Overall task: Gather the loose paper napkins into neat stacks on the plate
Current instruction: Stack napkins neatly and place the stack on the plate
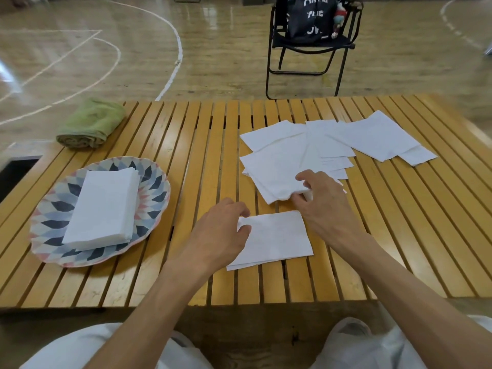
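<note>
The slatted wooden surface (pixel 202 145) carries a patterned plate (pixel 157 187) near left, a rolled green towel (pixel 90 123) far left, a folded napkin (pixel 277 238) near centre, and loose napkins (pixel 372 137) far right.

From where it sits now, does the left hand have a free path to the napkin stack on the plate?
Probably yes. The left hand pinches the folded napkin, and only bare table slats lie between it and the stack on the plate.

White napkin stack (pixel 102 209) neat on patterned plate (pixel 154 182); loose napkins (pixel 332 145) overlapping, spread right.
</note>
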`<action>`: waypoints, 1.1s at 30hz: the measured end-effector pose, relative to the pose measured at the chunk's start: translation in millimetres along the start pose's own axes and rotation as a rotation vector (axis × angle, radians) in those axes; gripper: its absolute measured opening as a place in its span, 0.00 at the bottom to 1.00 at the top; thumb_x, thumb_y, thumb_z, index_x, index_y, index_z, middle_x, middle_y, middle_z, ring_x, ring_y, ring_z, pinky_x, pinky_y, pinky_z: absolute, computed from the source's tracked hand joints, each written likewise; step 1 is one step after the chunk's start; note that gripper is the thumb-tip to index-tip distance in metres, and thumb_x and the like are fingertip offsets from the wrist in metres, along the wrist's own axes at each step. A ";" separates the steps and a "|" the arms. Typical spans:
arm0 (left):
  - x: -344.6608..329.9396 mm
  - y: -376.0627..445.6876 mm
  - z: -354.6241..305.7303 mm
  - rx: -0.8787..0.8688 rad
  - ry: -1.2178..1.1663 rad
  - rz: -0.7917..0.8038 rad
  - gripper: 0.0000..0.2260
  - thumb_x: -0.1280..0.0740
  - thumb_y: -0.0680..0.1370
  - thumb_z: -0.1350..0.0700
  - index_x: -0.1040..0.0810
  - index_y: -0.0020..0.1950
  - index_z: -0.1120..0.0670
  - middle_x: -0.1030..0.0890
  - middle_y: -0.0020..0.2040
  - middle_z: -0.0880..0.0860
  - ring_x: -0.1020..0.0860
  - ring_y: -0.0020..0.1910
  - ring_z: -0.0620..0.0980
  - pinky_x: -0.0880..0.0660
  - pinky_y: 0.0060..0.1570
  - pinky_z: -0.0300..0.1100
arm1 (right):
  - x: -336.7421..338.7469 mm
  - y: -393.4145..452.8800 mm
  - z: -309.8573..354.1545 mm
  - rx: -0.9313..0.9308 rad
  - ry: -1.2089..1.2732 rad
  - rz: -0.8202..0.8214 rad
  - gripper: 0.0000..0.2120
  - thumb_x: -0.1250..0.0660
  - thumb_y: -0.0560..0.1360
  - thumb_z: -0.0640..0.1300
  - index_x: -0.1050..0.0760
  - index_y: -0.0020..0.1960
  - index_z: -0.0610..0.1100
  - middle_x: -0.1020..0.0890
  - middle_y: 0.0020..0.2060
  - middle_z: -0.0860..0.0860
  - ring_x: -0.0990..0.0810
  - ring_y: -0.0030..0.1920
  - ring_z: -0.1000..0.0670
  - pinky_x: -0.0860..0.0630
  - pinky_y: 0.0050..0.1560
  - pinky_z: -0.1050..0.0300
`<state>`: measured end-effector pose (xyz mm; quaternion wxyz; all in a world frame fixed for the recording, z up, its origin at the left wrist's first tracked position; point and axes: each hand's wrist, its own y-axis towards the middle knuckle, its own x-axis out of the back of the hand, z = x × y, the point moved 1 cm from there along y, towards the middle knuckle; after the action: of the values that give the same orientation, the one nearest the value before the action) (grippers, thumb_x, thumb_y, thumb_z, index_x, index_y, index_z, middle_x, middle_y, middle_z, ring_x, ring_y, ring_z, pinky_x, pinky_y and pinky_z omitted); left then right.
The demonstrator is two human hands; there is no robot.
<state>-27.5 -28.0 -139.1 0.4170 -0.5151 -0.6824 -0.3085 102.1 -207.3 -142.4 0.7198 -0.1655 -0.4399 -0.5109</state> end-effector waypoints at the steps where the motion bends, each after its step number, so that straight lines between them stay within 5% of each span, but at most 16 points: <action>1: 0.0 -0.3 0.0 0.003 0.001 0.009 0.12 0.34 0.80 0.49 0.25 0.63 0.45 0.25 0.60 0.43 0.27 0.52 0.41 0.32 0.49 0.36 | -0.6 1.1 -2.0 0.009 -0.049 -0.004 0.09 0.36 0.80 0.46 0.24 0.61 0.50 0.29 0.51 0.55 0.30 0.53 0.54 0.34 0.42 0.68; 6: 1.0 -0.5 -1.7 0.001 0.005 0.038 0.12 0.34 0.80 0.49 0.25 0.64 0.46 0.25 0.62 0.45 0.26 0.55 0.43 0.30 0.52 0.37 | -1.4 5.8 -11.2 -0.054 -0.167 0.002 0.13 0.41 0.81 0.43 0.21 0.60 0.42 0.23 0.58 0.46 0.26 0.57 0.47 0.31 0.51 0.58; 13: 4.6 -1.4 -2.1 -0.010 0.010 0.032 0.12 0.35 0.80 0.48 0.25 0.64 0.45 0.25 0.61 0.44 0.25 0.54 0.43 0.28 0.51 0.37 | -2.9 8.1 -22.2 -0.143 -0.248 -0.019 0.16 0.38 0.81 0.52 0.26 0.65 0.46 0.23 0.59 0.47 0.27 0.59 0.45 0.30 0.57 0.50; 20: 6.5 -1.6 -8.3 -0.044 0.009 0.026 0.12 0.36 0.81 0.48 0.26 0.64 0.45 0.25 0.62 0.44 0.25 0.56 0.43 0.29 0.51 0.38 | 1.1 31.6 -15.2 -0.236 -0.227 -0.021 0.15 0.37 0.81 0.49 0.27 0.65 0.44 0.23 0.60 0.45 0.27 0.61 0.43 0.30 0.59 0.48; 27: 10.8 -4.1 -6.3 -0.051 0.016 -0.008 0.12 0.35 0.80 0.47 0.26 0.64 0.45 0.25 0.61 0.43 0.25 0.55 0.43 0.29 0.51 0.37 | 9.1 45.3 -4.3 -0.297 -0.188 -0.032 0.04 0.36 0.79 0.44 0.23 0.51 0.44 0.18 0.48 0.49 0.21 0.50 0.46 0.23 0.56 0.43; 33: 13.3 -3.5 -9.0 -0.045 0.018 -0.004 0.12 0.35 0.81 0.48 0.26 0.64 0.45 0.25 0.61 0.44 0.25 0.55 0.44 0.27 0.51 0.39 | 21.4 44.2 0.8 -0.169 -0.294 -0.125 0.08 0.37 0.80 0.42 0.19 0.48 0.44 0.17 0.44 0.49 0.20 0.46 0.47 0.22 0.47 0.49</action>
<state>-30.3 -30.7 -123.1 0.4105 -0.5203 -0.6726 -0.3293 142.6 -200.7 -115.5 0.5981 -0.2707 -0.5051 -0.5603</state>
